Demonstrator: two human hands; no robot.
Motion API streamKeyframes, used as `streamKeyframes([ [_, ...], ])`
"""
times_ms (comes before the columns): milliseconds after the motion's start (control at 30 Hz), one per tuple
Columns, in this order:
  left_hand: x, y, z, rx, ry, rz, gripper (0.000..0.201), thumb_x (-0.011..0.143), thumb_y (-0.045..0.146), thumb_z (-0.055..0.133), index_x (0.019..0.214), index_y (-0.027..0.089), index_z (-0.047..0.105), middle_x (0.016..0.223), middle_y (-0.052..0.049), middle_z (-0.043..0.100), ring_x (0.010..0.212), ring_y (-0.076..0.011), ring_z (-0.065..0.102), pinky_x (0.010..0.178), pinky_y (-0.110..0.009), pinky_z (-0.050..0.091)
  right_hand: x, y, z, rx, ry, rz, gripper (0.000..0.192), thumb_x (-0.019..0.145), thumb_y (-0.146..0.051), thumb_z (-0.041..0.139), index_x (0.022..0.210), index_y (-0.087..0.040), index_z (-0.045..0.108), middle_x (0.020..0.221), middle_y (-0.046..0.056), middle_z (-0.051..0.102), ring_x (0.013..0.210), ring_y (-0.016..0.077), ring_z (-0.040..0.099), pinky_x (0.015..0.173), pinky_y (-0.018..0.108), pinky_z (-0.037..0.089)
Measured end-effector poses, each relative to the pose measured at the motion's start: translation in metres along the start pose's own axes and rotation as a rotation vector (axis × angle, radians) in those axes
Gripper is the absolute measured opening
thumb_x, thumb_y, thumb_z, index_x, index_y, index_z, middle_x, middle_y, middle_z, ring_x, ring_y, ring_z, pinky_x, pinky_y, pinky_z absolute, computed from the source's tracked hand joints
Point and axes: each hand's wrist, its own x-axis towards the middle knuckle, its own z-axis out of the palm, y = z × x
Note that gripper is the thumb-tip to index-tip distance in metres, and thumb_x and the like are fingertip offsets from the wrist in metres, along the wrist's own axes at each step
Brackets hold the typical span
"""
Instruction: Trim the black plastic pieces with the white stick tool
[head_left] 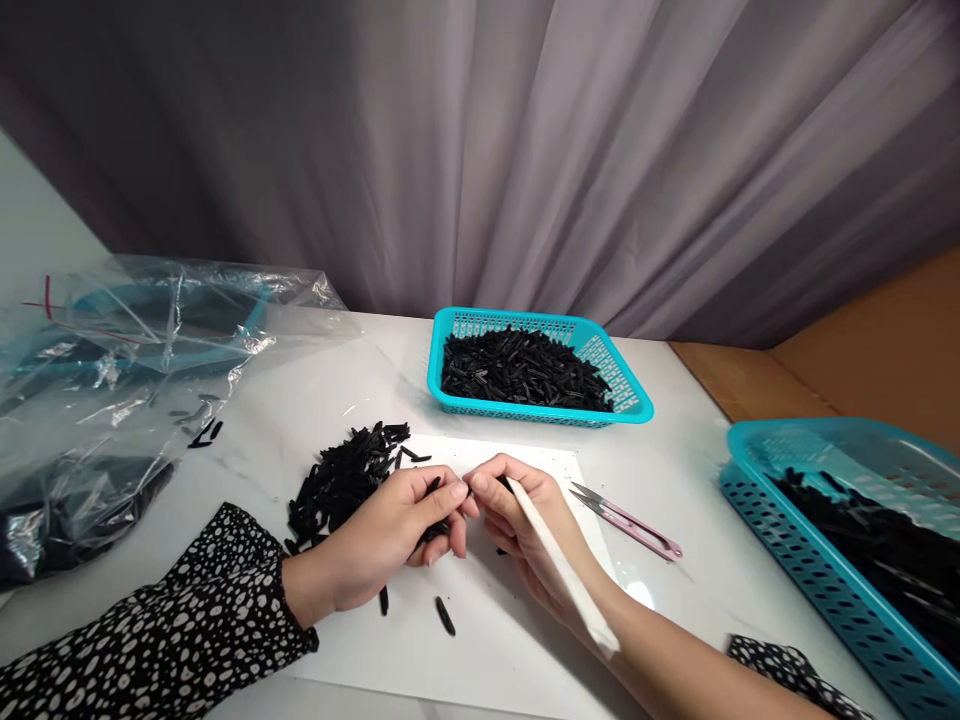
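Observation:
My left hand (401,535) is closed around several small black elongated pieces (433,532), its thumb and forefinger pinched near my right fingertips. In my right hand (529,520) lies a long white stick-like tool (559,565), slanting back over the wrist; its front end is hidden by the fingers. A tiny dark bit shows where the two hands' fingertips meet. Both hands are above a white sheet (465,660). Beside my left hand is a heap of the same black pieces (341,485). One loose black piece (445,615) lies on the sheet in front of me.
A turquoise basket (540,413) of black pieces stands at the back. Another turquoise basket (817,580) with dark pieces is at the right. Pink-handled thread snips (630,522) lie right of my hand. A clear plastic bag (172,350) covers the left side.

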Motion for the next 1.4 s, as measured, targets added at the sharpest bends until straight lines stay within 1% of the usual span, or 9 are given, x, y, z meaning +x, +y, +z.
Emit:
streamKeyframes([
  [167, 0.001, -0.001, 0.0, 0.135, -0.005, 0.063, 0.035, 0.088, 0.048, 0.057, 0.075, 0.016, 0.053, 0.065, 0.001, 0.059, 0.049, -0.0062, 0.04, 0.046, -0.022, 0.025, -0.001, 0.0, 0.001, -0.033, -0.008, -0.002, 0.043, 0.069, -0.049, 0.083, 0.063, -0.015, 0.057, 0.045, -0.006, 0.046, 0.04, 0.0029, 0.021, 0.039, 0.019, 0.013],
  [333, -0.002, 0.004, 0.001, 0.102, -0.013, 0.01, 0.015, 0.082, 0.03, 0.061, 0.087, 0.016, 0.057, 0.066, 0.001, 0.06, 0.05, -0.0066, 0.038, 0.047, -0.023, 0.022, -0.004, -0.008, 0.005, 0.098, 0.051, 0.036, 0.039, 0.068, -0.046, 0.084, 0.07, -0.014, 0.063, 0.054, -0.005, 0.048, 0.043, 0.0017, 0.018, 0.038, 0.018, 0.01],
  [500, -0.002, 0.005, 0.0, -0.097, 0.009, -0.087, 0.023, 0.087, 0.033, 0.055, 0.099, 0.014, 0.059, 0.073, -0.002, 0.061, 0.054, -0.007, 0.041, 0.052, -0.022, 0.022, 0.001, -0.008, -0.001, 0.168, 0.031, 0.007, 0.036, 0.067, -0.044, 0.086, 0.083, -0.014, 0.071, 0.062, -0.003, 0.05, 0.045, 0.0023, 0.023, 0.036, 0.016, 0.01],
  [667, -0.001, 0.003, -0.002, -0.146, 0.007, -0.015, 0.033, 0.088, 0.039, 0.061, 0.112, 0.017, 0.054, 0.079, -0.002, 0.061, 0.056, -0.0075, 0.042, 0.05, -0.023, 0.022, 0.003, -0.007, -0.003, 0.166, 0.008, -0.014, 0.034, 0.068, -0.043, 0.086, 0.082, -0.015, 0.073, 0.06, -0.004, 0.048, 0.044, 0.0016, 0.023, 0.036, 0.016, 0.011],
  [767, -0.001, 0.004, -0.002, -0.133, 0.045, -0.01, 0.028, 0.088, 0.038, 0.063, 0.104, 0.018, 0.053, 0.08, -0.002, 0.063, 0.057, -0.0069, 0.042, 0.053, -0.022, 0.026, 0.002, -0.008, -0.003, 0.154, 0.006, -0.014, 0.035, 0.067, -0.044, 0.085, 0.083, -0.016, 0.074, 0.059, -0.004, 0.048, 0.044, 0.0018, 0.024, 0.036, 0.015, 0.012],
  [867, 0.0, 0.005, -0.003, -0.14, 0.05, -0.019, 0.029, 0.086, 0.041, 0.067, 0.096, 0.018, 0.053, 0.078, -0.002, 0.064, 0.056, -0.0056, 0.04, 0.052, -0.02, 0.024, 0.001, -0.008, -0.003, 0.141, 0.017, -0.016, 0.037, 0.066, -0.045, 0.086, 0.084, -0.015, 0.073, 0.061, -0.004, 0.049, 0.044, 0.0022, 0.025, 0.036, 0.016, 0.013],
  [1133, 0.0, 0.002, -0.006, -0.235, 0.002, 0.002, 0.034, 0.084, 0.045, 0.069, 0.1, 0.02, 0.051, 0.067, 0.002, 0.06, 0.051, -0.0054, 0.04, 0.048, -0.02, 0.018, 0.001, -0.008, 0.0, 0.137, -0.043, 0.011, 0.034, 0.083, -0.049, 0.067, 0.078, -0.017, 0.061, 0.063, -0.001, 0.057, 0.041, 0.0048, 0.03, 0.032, 0.017, 0.014],
  [1300, 0.0, 0.003, -0.004, -0.239, -0.006, 0.023, 0.031, 0.086, 0.044, 0.067, 0.096, 0.021, 0.048, 0.063, 0.004, 0.057, 0.049, -0.0061, 0.039, 0.047, -0.021, 0.016, -0.004, -0.007, 0.007, -0.012, -0.076, 0.021, 0.04, 0.078, -0.053, 0.073, 0.086, -0.015, 0.064, 0.062, 0.0, 0.059, 0.045, 0.0053, 0.027, 0.036, 0.017, 0.011],
  [1400, 0.0, 0.001, -0.002, -0.229, -0.009, 0.01, 0.032, 0.087, 0.046, 0.065, 0.092, 0.021, 0.045, 0.062, 0.004, 0.058, 0.047, -0.0058, 0.038, 0.046, -0.021, 0.016, -0.005, -0.004, 0.007, -0.025, -0.107, 0.017, 0.038, 0.076, -0.05, 0.076, 0.078, -0.016, 0.06, 0.055, -0.001, 0.058, 0.044, 0.0051, 0.024, 0.038, 0.019, 0.01],
])
